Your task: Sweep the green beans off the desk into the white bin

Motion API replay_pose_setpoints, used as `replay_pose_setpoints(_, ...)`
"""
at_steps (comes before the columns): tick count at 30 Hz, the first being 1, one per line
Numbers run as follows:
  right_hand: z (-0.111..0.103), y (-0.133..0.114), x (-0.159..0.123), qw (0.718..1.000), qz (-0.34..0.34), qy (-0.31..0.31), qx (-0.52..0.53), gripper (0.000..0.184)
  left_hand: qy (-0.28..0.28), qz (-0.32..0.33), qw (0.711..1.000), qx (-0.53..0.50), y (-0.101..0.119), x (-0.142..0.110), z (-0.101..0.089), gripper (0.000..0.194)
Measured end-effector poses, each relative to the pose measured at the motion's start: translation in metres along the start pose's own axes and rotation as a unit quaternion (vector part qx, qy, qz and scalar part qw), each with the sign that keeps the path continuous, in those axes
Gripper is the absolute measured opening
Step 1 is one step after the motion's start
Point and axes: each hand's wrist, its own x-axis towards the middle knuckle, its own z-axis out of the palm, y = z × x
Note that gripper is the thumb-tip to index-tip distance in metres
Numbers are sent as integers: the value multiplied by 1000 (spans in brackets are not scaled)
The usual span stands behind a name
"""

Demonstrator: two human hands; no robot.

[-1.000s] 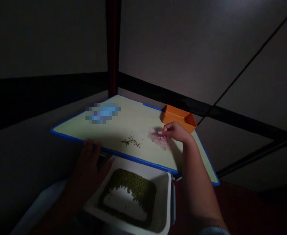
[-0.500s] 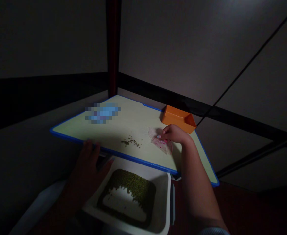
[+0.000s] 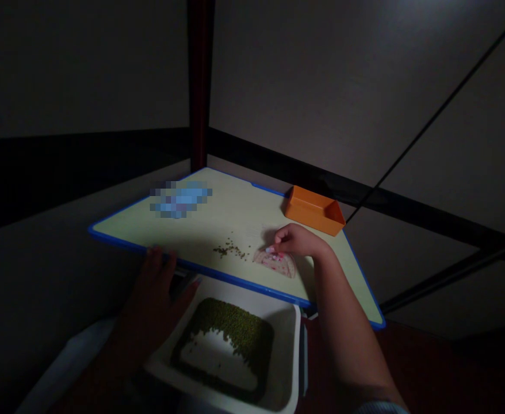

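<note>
A pale board with a blue rim [image 3: 118,238] lies in front of me in dim light. My right hand [image 3: 298,240] is closed in a pinch on a small clear pink plastic piece [image 3: 277,262] that rests on the board, just right of a little scatter of green beans [image 3: 230,250]. My left hand [image 3: 155,299] grips the near left corner of a white tray [image 3: 289,368] held under the board's front edge. The tray holds a layer of green beans [image 3: 235,330].
An orange box [image 3: 315,210] stands at the board's far right corner. A blurred blue patch [image 3: 180,198] lies on the board's far left. Dark walls and a dark red post [image 3: 199,86] rise behind.
My right hand has dragged the pink plastic piece leftward and nearer, toward the scattered beans. The left hand and the tray have stayed put.
</note>
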Motion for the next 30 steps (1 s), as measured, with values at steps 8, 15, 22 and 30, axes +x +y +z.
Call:
replay_pose_setpoints(8, 8, 1, 9, 994, 20, 109, 6, 34, -14, -11, 1000, 3, 1, 1, -2, 85)
replay_pose_setpoints(15, 19, -4, 20, 993, 41, 108, -33, 31, -15, -1, 1000, 4, 2, 0, -2, 85)
replay_pose_setpoints(22, 9, -6, 8, 999, -6, -10, 41, 36, -9, -2, 1000, 3, 3, 0, -3, 83)
replay_pose_setpoints(30, 1, -9, 0, 999, 0, -32, 43, 35, -16, -2, 1000, 6, 2, 1, -2, 86)
